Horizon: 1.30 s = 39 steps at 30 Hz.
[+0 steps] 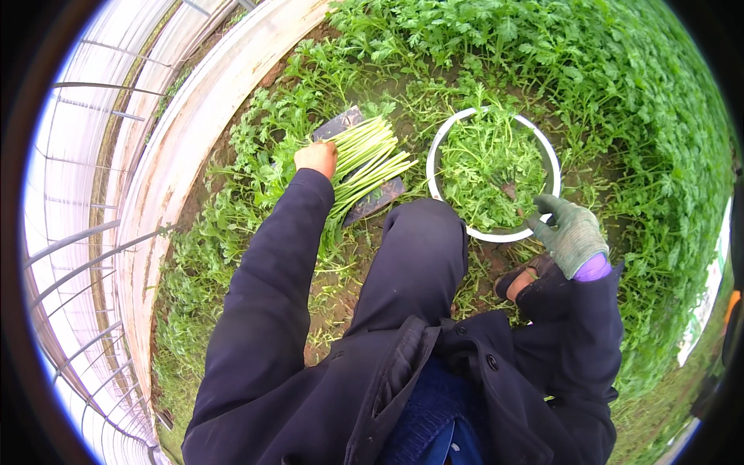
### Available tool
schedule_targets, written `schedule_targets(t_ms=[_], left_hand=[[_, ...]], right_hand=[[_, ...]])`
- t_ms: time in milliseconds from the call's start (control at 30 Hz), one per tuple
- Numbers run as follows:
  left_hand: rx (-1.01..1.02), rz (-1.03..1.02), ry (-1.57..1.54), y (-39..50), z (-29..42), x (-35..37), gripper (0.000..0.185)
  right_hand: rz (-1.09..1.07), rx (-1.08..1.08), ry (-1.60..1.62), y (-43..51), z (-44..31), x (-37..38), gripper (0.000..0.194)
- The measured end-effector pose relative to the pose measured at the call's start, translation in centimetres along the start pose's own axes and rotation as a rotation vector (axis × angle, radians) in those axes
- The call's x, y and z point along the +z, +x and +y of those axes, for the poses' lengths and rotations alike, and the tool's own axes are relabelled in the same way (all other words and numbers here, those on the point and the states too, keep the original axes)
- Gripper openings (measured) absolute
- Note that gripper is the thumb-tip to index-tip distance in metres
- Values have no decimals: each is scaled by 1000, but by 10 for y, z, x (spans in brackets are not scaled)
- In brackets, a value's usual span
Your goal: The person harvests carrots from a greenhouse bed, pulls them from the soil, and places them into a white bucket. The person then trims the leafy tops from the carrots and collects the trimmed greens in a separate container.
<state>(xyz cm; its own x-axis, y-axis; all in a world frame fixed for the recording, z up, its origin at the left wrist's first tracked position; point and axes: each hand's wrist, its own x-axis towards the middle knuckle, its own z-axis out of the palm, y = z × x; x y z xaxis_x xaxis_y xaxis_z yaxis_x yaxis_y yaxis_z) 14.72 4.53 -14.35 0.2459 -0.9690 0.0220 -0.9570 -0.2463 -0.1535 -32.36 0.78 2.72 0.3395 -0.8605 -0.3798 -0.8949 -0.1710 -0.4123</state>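
Observation:
My bare left hand [317,158] is closed over a bundle of cut leafy greens, at the point where the leaves meet the pale green stems [369,139]. The stems point right and rest across a dark flat board [372,203], side by side in two clumps. My right hand [572,232], in a grey-green work glove with a purple cuff, is at the near right rim of a round white tub [556,174]. Its thumb and fingers are apart. Close to their tips is a small brown-necked object [509,190], perhaps a hand fork, on loose greens [471,168] inside the tub.
Dense leafy plants [651,128] grow at the back and right. Plastic sheeting [192,116] and curved metal hoops [93,238] of a greenhouse tunnel run along the left. My bent knee [424,232] is between board and tub. My shoe [526,276] is below the tub.

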Motion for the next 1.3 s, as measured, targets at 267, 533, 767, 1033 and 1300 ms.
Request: schedule_targets(t_ms=[267, 533, 767, 1033, 1300], left_hand=[[-58, 229, -10, -8, -18, 11, 9], [121, 113, -78, -5, 8, 38, 13], [112, 261, -191, -1, 3, 42, 6], [103, 143, -113, 16, 12, 44, 12], [261, 261, -370, 45, 58, -50, 19]], right_hand=[[10, -69, 10, 1, 4, 11, 38], [-51, -5, 6, 4, 15, 19, 40], [-61, 130, 161, 0, 25, 14, 36], [330, 131, 283, -61, 85, -30, 36], [736, 846, 500, -221, 278, 66, 42]])
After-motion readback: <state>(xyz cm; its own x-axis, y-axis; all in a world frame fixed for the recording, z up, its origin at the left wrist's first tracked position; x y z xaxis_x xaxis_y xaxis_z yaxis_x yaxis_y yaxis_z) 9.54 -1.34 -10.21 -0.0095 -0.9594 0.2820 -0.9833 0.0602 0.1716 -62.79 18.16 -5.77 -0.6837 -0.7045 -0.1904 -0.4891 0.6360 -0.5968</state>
